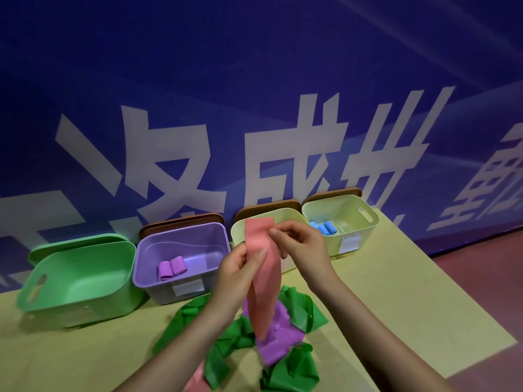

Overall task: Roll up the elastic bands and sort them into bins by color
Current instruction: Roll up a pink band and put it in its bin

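Observation:
A long pink elastic band (261,281) hangs upright above the table. My left hand (240,268) pinches it partway down, and my right hand (297,241) pinches its top right corner. Under it lies a heap of loose green bands (300,309) and a purple band (278,343). Along the wall stand a green bin (82,278), a purple bin (181,250) with two rolled purple bands (171,267), a pale yellow bin (239,232) mostly hidden by the pink band, and a second pale yellow bin (342,219) with rolled blue bands (322,228).
The table carries a yellow cloth (396,301); its right edge drops to a reddish floor (486,278). Brown lids (181,220) lean behind the bins against a blue banner wall. Another pink piece (196,380) lies at the near edge.

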The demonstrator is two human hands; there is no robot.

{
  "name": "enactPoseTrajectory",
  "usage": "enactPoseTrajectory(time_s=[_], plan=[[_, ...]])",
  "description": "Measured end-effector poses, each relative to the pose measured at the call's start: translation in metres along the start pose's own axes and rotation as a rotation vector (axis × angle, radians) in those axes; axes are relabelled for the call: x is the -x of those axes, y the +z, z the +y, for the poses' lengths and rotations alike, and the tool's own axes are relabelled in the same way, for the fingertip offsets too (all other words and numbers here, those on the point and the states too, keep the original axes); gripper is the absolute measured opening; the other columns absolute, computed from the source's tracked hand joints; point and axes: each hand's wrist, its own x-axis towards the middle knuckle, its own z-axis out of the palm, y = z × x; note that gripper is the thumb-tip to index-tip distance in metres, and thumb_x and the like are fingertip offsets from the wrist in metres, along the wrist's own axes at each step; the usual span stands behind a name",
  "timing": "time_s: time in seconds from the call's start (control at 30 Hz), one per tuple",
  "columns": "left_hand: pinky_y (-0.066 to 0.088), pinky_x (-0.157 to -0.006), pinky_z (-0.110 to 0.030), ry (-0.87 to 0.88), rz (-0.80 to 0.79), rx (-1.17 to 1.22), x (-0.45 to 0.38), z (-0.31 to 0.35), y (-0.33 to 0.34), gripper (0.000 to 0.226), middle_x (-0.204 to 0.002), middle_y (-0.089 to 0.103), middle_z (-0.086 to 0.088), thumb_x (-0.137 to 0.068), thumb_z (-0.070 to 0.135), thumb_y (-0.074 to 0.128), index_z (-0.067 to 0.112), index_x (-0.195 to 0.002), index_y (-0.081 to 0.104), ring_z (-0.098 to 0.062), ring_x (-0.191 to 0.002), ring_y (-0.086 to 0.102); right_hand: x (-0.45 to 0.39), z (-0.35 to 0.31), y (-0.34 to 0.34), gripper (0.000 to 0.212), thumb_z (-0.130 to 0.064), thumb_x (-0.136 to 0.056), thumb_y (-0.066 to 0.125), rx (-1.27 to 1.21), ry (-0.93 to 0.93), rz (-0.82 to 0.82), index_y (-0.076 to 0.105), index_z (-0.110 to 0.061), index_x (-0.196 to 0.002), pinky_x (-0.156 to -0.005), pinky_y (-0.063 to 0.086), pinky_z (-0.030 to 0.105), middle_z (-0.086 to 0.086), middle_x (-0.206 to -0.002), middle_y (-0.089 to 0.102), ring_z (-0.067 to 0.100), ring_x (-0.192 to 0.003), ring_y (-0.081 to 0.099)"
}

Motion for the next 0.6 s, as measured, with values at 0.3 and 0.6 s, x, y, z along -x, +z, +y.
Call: enactPoseTrajectory(time_s=[0.3,0.6], plan=[[0.049,-0.065,-0.01,0.026,-0.087,-0.178,-0.008,0.001,-0.004,0.019,-0.082,0.07,0.013,-0.094,0.01,0.055,0.026,-0.092,0.065,0.007,-0.074,0.064,0.005,0.002,-0.005,0.008,-0.008,-0.087,0.067,0.007,0.065,-0.068,0.07,-0.001,-0.084,-0.055,0.043,0.019,-0.01,-0.064,0.061,0.004,-0.059,0.051],[0.047,-0.091,-0.046,-0.17,-0.16,0.221,-0.008,-0.003,-0.003,0.033,-0.103,0.071,-0.016,-0.087,0.029,0.053,0.012,-0.112,0.065,-0.033,-0.098,0.068,-0.004,-0.011,0.001,0.022,-0.003,-0.089,0.063,-0.067,0.024,0.043,0.059,-0.005,-0.067,-0.053,0.041,0.019,-0.001,-0.048,0.05,0.011,-0.045,0.045]])
